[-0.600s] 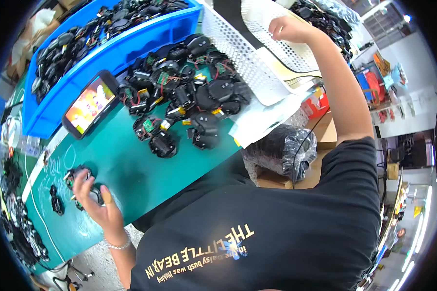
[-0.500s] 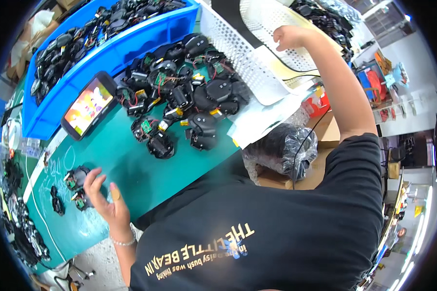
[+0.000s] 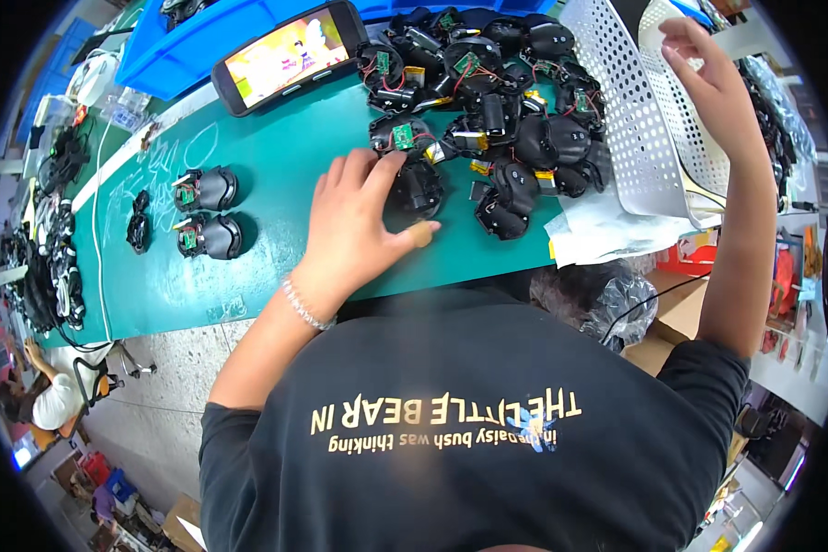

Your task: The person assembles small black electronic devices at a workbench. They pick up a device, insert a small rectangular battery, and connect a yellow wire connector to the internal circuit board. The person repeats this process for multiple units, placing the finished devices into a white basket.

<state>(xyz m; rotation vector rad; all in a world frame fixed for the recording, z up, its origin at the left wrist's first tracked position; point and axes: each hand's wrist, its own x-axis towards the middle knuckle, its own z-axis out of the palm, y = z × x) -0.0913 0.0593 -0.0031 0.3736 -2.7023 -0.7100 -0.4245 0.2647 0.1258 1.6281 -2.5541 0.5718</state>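
Black shell (image 3: 420,189) under left hand (image 3: 354,225)

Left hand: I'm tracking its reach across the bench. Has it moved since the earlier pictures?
Yes. The left hand has left the two separate black parts and gone right along the green table, onto the pile of black parts.

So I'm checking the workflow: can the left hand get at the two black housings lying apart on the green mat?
Probably yes. The left hand rests on a part at the pile's edge, and bare green mat lies between it and the two black housings; nothing blocks the way.
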